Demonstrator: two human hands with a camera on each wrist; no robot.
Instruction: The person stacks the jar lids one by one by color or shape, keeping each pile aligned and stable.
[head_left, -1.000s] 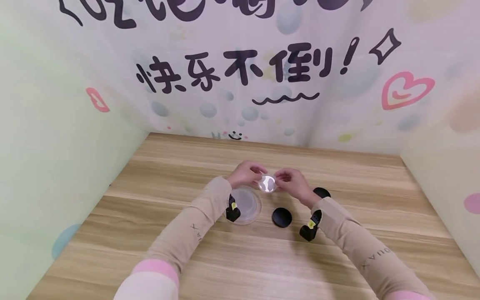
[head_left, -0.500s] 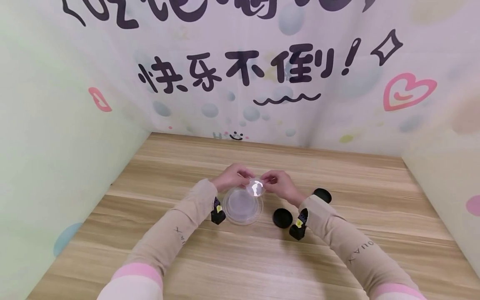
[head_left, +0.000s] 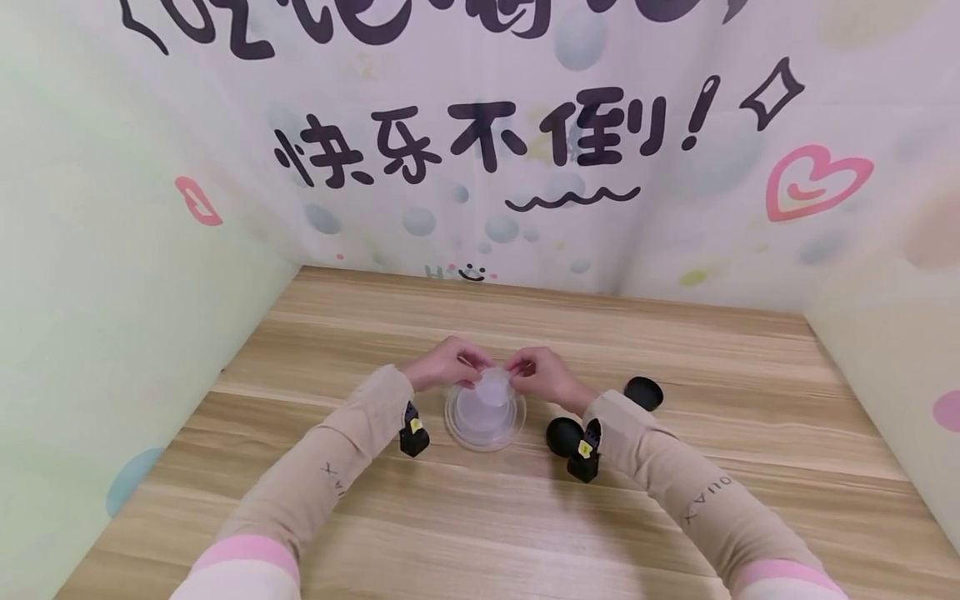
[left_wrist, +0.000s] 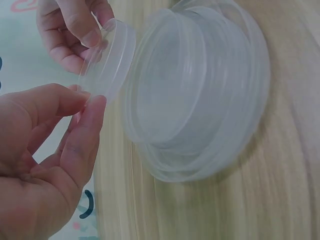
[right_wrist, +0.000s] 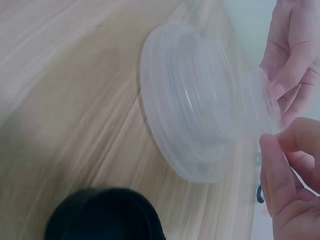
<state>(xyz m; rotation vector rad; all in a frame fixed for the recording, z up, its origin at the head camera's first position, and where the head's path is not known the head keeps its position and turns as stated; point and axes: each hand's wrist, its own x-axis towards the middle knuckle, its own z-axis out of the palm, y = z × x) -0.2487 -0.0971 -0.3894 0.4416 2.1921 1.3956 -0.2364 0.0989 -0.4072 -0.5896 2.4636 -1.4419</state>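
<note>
Between both hands is a small clear plastic lid [head_left: 494, 387], round and shallow. My left hand [head_left: 444, 365] pinches one side of its rim between thumb and fingers. The opposite side is pinched by my right hand [head_left: 543, 374]. Just below the lid sits a stack of larger clear round plastic lids [head_left: 483, 425], widest at the bottom. In the left wrist view the small lid [left_wrist: 111, 62] is tilted and appears apart from the stack [left_wrist: 200, 90]. From the right wrist, the small lid [right_wrist: 260, 102] overlaps the upper edge of the stack [right_wrist: 187, 100], so contact is hard to judge there.
A round black lid-like piece [head_left: 562, 437] lies right of the stack, partly behind the right wrist's camera. Another black round piece [head_left: 643, 393] lies farther back to the right. The wooden table [head_left: 480, 533] meets a printed cloth backdrop [head_left: 480, 225] at the rear.
Both hands have moved left and slightly nearer, carrying the small clear lid from beside the stack to above its far part. The stack and black pieces stay put.
</note>
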